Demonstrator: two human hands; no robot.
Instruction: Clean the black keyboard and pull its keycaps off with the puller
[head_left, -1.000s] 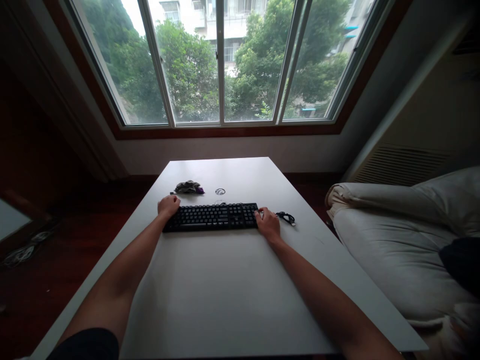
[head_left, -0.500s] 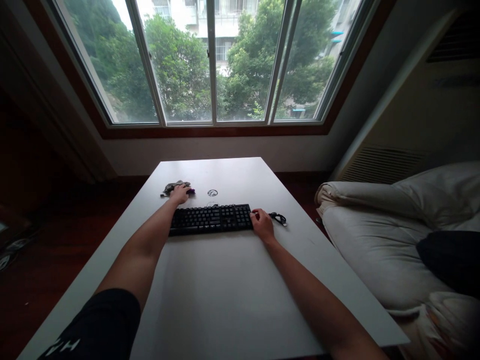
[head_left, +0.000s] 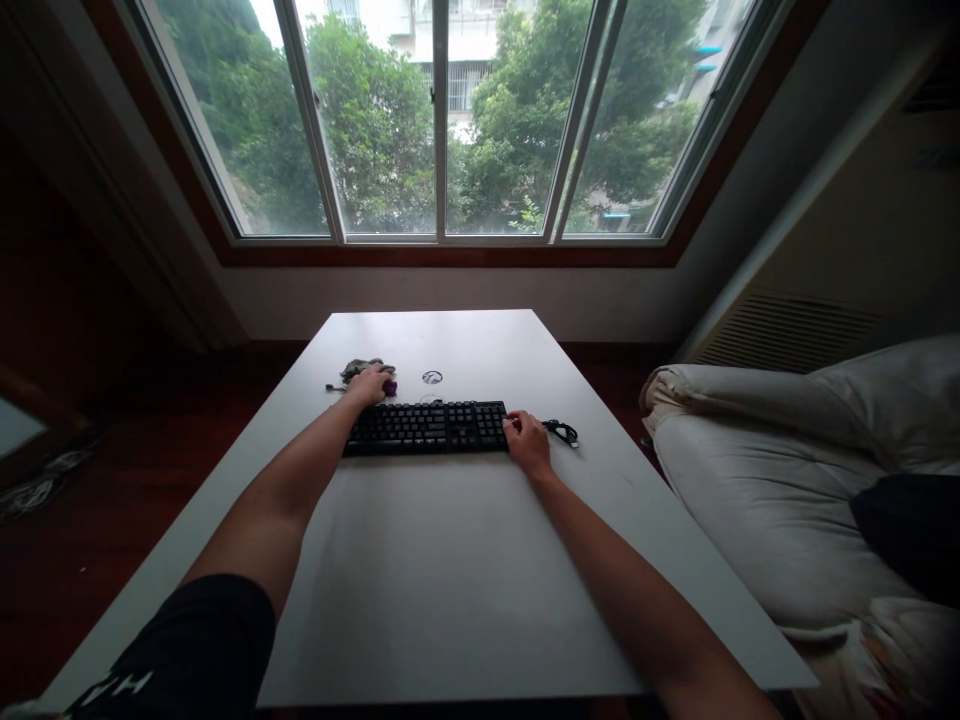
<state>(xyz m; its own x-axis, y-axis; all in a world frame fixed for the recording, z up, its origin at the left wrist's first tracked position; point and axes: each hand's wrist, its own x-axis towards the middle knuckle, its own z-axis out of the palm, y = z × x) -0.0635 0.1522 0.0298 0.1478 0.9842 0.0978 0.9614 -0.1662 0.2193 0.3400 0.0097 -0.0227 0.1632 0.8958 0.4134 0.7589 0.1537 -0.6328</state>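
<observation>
A black keyboard (head_left: pixel 427 426) lies across the middle of the white table (head_left: pixel 450 580). My right hand (head_left: pixel 527 442) rests curled against the keyboard's right end, fingers on its edge. My left hand (head_left: pixel 369 385) lies over a crumpled grey cloth (head_left: pixel 358 369) with a small purple thing (head_left: pixel 389 386) beside it, just beyond the keyboard's left end. Its fingers are bent down onto the cloth.
A coiled black cable (head_left: pixel 562 432) lies right of the keyboard. A small round mark or ring (head_left: pixel 432 377) sits behind it. A white padded sofa or bedding (head_left: pixel 787 480) stands close to the table's right edge. A wide window (head_left: pixel 442 120) fills the far wall.
My left hand left the keyboard's left end and reached forward onto the grey cloth. The right hand stayed at the keyboard's right end.
</observation>
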